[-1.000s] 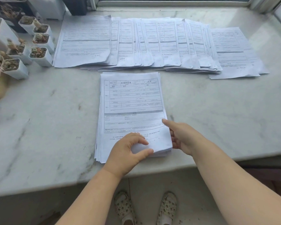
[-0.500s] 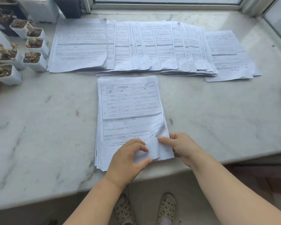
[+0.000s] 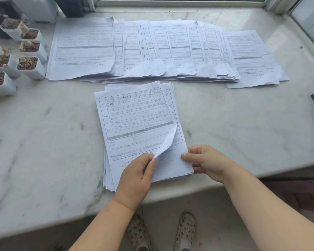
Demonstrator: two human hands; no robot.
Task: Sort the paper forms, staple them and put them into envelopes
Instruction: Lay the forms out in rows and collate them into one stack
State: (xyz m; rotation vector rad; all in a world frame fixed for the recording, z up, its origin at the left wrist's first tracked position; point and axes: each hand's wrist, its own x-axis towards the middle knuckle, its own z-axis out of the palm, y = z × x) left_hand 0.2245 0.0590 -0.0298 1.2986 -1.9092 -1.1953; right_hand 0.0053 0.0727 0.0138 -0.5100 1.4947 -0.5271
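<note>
Two hands: left hand pinches top form corner; right hand grips stack.

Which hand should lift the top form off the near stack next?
Probably the left hand: it already pinches the top form's curled corner. The right hand only holds the stack's near right corner.

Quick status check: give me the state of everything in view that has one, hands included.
Top sheet: near right corner peeled up and curled.
Front stack: flat, edges fanned.
Left hand: pinches the lifted corner.
Right hand: fingers on the stack's right edge.
Back row of forms: spread flat, overlapping.
Small pots: upright.
</note>
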